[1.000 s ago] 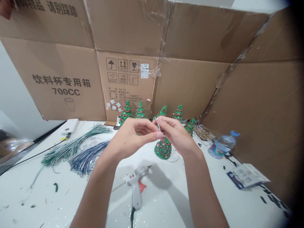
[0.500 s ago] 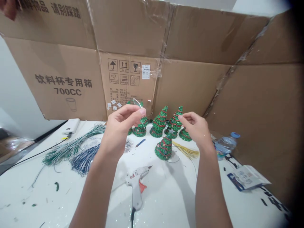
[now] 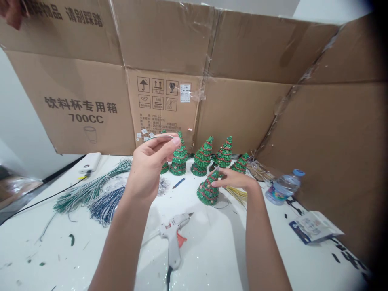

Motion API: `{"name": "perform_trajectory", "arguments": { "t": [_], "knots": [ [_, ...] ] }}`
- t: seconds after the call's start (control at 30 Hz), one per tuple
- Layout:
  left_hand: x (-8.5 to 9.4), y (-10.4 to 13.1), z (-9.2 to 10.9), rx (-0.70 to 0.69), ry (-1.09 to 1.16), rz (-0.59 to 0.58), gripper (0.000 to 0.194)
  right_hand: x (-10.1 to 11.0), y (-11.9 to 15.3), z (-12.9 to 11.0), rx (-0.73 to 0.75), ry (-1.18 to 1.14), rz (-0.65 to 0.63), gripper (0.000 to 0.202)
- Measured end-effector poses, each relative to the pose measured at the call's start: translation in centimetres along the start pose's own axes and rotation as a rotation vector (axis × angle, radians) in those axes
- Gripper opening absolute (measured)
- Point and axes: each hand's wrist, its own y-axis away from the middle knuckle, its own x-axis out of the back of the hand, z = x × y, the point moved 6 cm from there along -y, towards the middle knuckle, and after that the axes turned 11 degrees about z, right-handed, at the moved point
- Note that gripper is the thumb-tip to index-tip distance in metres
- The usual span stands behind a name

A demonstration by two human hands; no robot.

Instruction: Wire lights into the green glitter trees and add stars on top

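Observation:
My left hand (image 3: 151, 165) is raised over the table, thumb and forefinger pinched on a thin white-and-green cord (image 3: 160, 136) that bends back over the fingers. My right hand (image 3: 232, 178) reaches to the front miniature Christmas tree (image 3: 207, 192), thumb and fingers around its upper part. This tree is green and glittery with a red garland, and it stands upright on the white table. Behind it is a row of similar trees (image 3: 202, 157). Below my hands lies a white hot glue gun (image 3: 173, 234) with an orange trigger.
At left lie a green-and-white cord bundle (image 3: 91, 184), a blue one (image 3: 107, 204) and a white device (image 3: 90, 162). A blue pencil stub (image 3: 178, 183) and yellow cords (image 3: 238, 195) lie mid-table. A water bottle (image 3: 283, 188) and a packet (image 3: 315, 227) are right. Cardboard (image 3: 242, 109) walls the back.
My right hand has moved down and left from in front of the back trees onto the front tree. In my left hand the cord now curves back over the fingers.

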Motion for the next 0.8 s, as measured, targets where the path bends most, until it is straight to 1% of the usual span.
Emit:
{"name": "perform_trajectory", "arguments": {
  "t": [0.1, 0.27, 0.47, 0.57, 0.8],
  "knots": [
    [-0.1, 0.0, -0.1, -0.011, -0.016, -0.02, 0.023, -0.1, -0.6, 0.6, 0.001, 0.006, 0.004, 0.046],
    [-0.2, -0.1, -0.4, -0.013, -0.019, -0.07, 0.016, 0.0, -1.0, 0.9, 0.011, 0.008, 0.012, 0.047],
    [-0.1, 0.0, -0.4, -0.043, -0.059, -0.056, 0.018, -0.5, -0.9, 0.7, 0.041, -0.015, -0.034, 0.054],
    [-0.2, 0.0, -0.5, -0.057, -0.081, -0.054, 0.019, -0.6, -1.0, 0.6, 0.057, 0.003, -0.033, 0.051],
    [-0.1, -0.1, -0.7, -0.045, -0.09, -0.069, 0.018, -0.2, -1.6, 0.4, 0.098, 0.081, 0.051, 0.037]
  ]
}}
